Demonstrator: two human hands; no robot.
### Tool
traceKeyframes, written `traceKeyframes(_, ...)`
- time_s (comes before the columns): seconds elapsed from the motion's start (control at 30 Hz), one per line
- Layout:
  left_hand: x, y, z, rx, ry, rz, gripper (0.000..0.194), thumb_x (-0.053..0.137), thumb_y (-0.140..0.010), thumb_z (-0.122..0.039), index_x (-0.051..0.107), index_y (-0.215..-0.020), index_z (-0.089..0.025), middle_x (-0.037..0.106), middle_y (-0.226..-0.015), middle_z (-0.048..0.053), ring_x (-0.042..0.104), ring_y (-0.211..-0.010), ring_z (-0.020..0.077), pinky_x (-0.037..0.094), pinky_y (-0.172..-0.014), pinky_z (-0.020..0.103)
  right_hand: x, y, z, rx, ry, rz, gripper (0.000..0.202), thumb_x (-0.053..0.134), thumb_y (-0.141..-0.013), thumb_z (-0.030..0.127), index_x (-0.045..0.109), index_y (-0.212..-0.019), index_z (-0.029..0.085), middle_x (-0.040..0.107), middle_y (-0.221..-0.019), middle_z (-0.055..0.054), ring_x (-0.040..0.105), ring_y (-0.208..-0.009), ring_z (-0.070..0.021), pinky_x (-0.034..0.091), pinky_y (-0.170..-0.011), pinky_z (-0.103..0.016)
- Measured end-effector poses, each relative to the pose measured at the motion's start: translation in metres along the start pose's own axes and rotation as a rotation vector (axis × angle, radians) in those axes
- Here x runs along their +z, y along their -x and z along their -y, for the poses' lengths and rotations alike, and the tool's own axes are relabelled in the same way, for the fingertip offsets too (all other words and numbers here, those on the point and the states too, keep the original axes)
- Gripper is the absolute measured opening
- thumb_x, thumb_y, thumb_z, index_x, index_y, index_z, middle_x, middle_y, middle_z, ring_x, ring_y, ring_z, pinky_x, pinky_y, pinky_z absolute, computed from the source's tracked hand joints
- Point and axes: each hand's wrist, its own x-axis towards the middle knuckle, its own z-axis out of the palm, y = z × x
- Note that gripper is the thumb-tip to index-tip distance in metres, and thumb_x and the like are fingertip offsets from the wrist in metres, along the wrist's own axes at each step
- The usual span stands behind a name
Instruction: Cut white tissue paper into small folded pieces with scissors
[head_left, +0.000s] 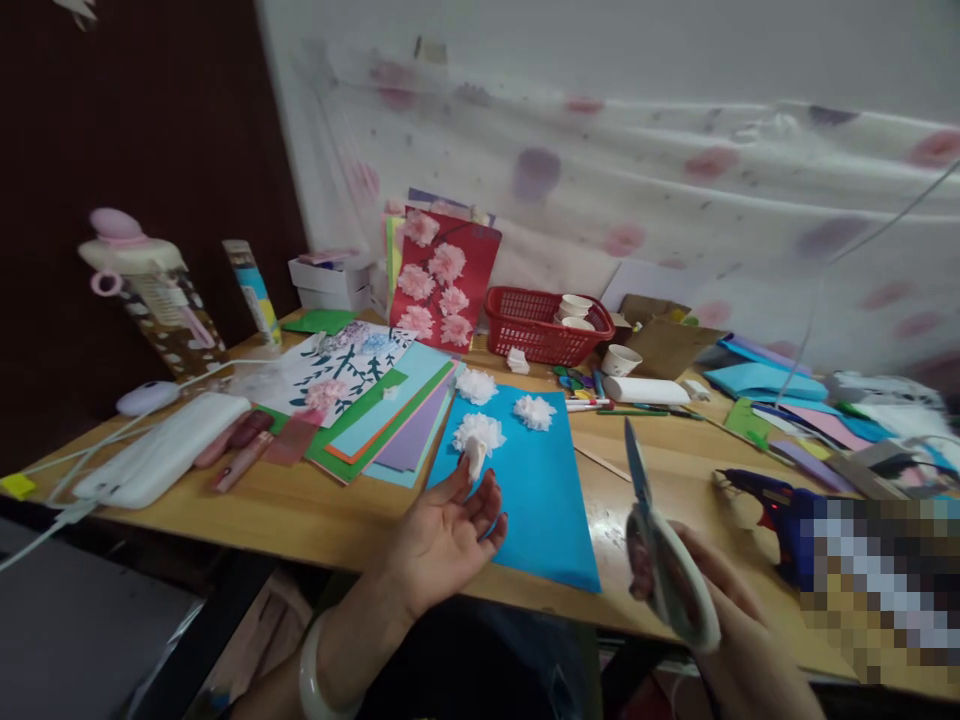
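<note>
Between the thumb and fingers of my left hand [457, 530] is a small folded piece of white tissue paper [475, 454], its lower end pinched. Under that hand lies a blue sheet of paper [547, 520] at the table's front edge. Three white ruffled paper flowers rest on its upper part: a left one [476, 386], a right one [534, 412] and a lower one [484, 432] partly behind the tissue. My right hand [720, 590] holds white-handled scissors [656, 550] with the blades together, pointing up, to the right of the blue sheet.
A blue glue gun [772, 500] lies on the right. Behind are a red basket [525, 325] with paper cups and a red card with pink flowers [480, 255]. Coloured paper sheets [409, 440], a white power bank [165, 450] and a bottle [161, 300] occupy the left.
</note>
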Motion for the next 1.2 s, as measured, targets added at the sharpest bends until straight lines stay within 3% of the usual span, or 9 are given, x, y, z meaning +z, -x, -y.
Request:
traceKeyframes(0.07,0.002,0.002,-0.001,0.029,-0.009,-0.009,0.017,0.057,-0.091,-0.02,0.068,-0.078,-0.018,0.069,-0.077,0.004,0.066,-0.069,0.0159,0.048,-0.068,0.033,0.033,0.011,0.003,0.186,-0.442,0.253,0.03,0.07,-0.069,0.055,0.066,-0.078,0.026,0.059,-0.061,0.0,0.053,-0.047,-0.0163,0.052,-0.049,-0.032)
traceKeyframes(0.1,0.002,0.003,-0.002,0.041,-0.016,-0.021,0.019,0.055,-0.092,-0.021,0.068,-0.078,-0.018,0.069,-0.077,0.003,0.066,-0.069,0.0159,0.047,-0.069,0.033,0.048,0.016,0.005,0.2,-0.508,0.313,0.036,0.071,-0.064,0.061,0.064,-0.066,0.026,0.055,-0.055,0.001,0.047,-0.041,-0.014,0.051,-0.045,-0.032)
traceKeyframes(0.17,0.003,0.004,-0.003,0.059,-0.032,-0.043,0.02,0.055,-0.092,-0.023,0.068,-0.078,-0.018,0.068,-0.077,0.003,0.065,-0.07,0.0155,0.046,-0.07,0.034,0.072,0.025,0.012,0.294,-0.701,0.392,0.043,0.069,-0.064,0.066,0.069,-0.081,0.026,0.057,-0.066,0.0,0.051,-0.052,-0.0145,0.056,-0.061,-0.036)
traceKeyframes(0.2,0.002,0.004,-0.003,0.067,-0.041,-0.051,0.019,0.056,-0.092,-0.024,0.068,-0.078,-0.018,0.068,-0.076,0.003,0.065,-0.07,0.0153,0.046,-0.071,0.034,0.08,0.029,0.016,0.354,-0.836,0.513,0.053,0.066,-0.062,0.072,0.071,-0.087,0.025,0.058,-0.07,-0.001,0.053,-0.057,-0.0153,0.056,-0.071,-0.04)
traceKeyframes(0.3,-0.001,0.003,-0.004,0.081,-0.074,-0.052,0.013,0.062,-0.088,-0.025,0.068,-0.08,-0.017,0.066,-0.076,0.003,0.064,-0.071,0.0151,0.046,-0.072,0.034,0.09,0.037,0.029,0.419,-1.024,0.691,0.059,0.066,-0.064,0.071,0.072,-0.097,0.022,0.057,-0.073,-0.001,0.052,-0.062,-0.0132,0.053,-0.082,-0.04)
traceKeyframes(0.4,-0.006,-0.001,-0.003,0.091,-0.108,-0.012,0.007,0.071,-0.081,-0.023,0.068,-0.083,-0.017,0.066,-0.078,0.003,0.064,-0.075,0.0161,0.046,-0.073,0.033,0.09,0.04,0.033,0.434,-1.031,0.717,0.055,0.068,-0.068,0.066,0.071,-0.1,0.021,0.057,-0.076,-0.002,0.052,-0.065,-0.0134,0.052,-0.084,-0.039)
traceKeyframes(0.67,-0.007,-0.005,0.002,0.121,-0.146,-0.021,0.022,0.085,-0.061,-0.021,0.068,-0.075,-0.019,0.066,-0.072,0.002,0.062,-0.072,0.0167,0.044,-0.069,0.032,0.09,0.04,0.025,0.484,-1.032,0.753,0.05,0.066,-0.067,0.068,0.07,-0.095,0.027,0.057,-0.078,-0.001,0.052,-0.067,-0.0152,0.05,-0.089,-0.043)
traceKeyframes(0.97,-0.011,-0.006,0.002,0.133,-0.155,-0.002,0.026,0.086,-0.059,-0.021,0.067,-0.077,-0.018,0.064,-0.072,0.001,0.061,-0.074,0.0168,0.044,-0.071,0.032,0.092,0.039,0.024,0.547,-1.087,0.722,0.051,0.069,-0.065,0.065,0.071,-0.095,0.025,0.062,-0.075,-0.001,0.055,-0.061,-0.013,0.054,-0.083,-0.04)
traceKeyframes(1.2,-0.01,-0.006,0.001,0.309,-0.229,0.005,0.029,0.089,-0.052,-0.019,0.07,-0.075,-0.018,0.069,-0.072,0.0,0.06,-0.066,0.0132,0.046,-0.07,0.03,0.087,0.037,0.024,0.509,-1.061,0.774,0.049,0.062,-0.07,0.068,0.068,-0.095,0.027,0.062,-0.078,-0.001,0.056,-0.063,-0.0148,0.053,-0.086,-0.043)
